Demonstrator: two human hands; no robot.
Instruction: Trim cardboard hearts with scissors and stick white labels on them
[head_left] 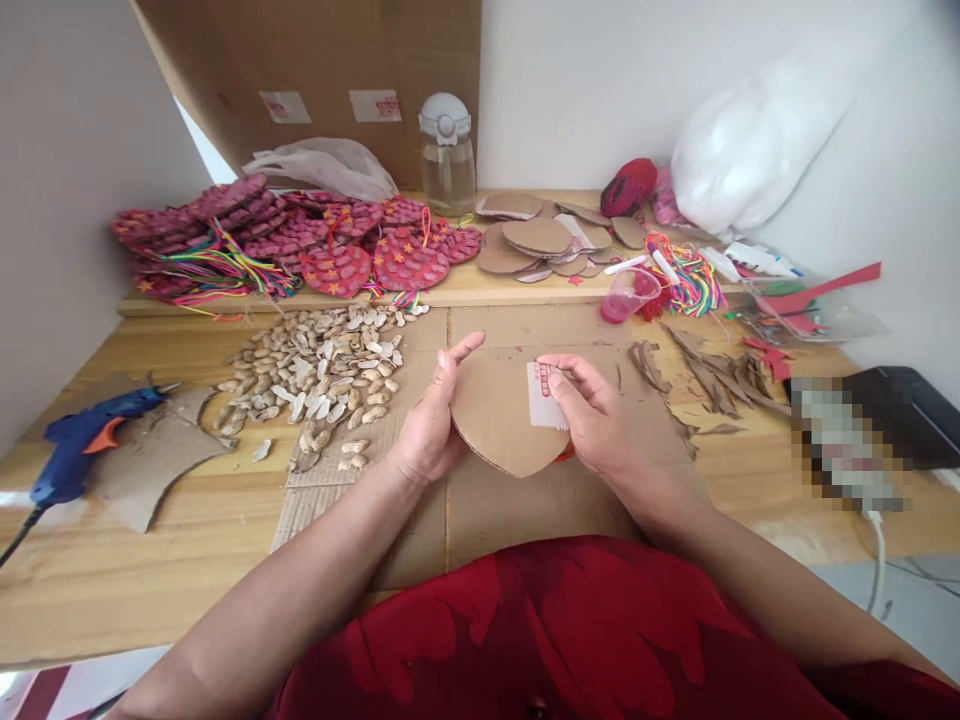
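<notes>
Between my hands is a pointed, rounded cardboard cutout [502, 415], its plain brown face up and a white label with red print [544, 395] on its right side. My right hand [592, 410] pinches it there, thumb on top and fingers at the edge. My left hand [435, 420] holds its left edge, with thumb and index finger stretched up and the other fingers hidden behind the board. A bit of red cord [564, 453] shows under the cutout's lower right edge. Beneath lies a flat cardboard sheet [517, 510].
Peanut shells [322, 360] are heaped on the left, near a blue glue gun [90, 440]. Behind are decorated red pieces [337, 255], a water bottle [448, 155], cardboard cutouts [536, 240] and a pink cup [626, 297]. Torn cardboard strips [712, 370] lie right.
</notes>
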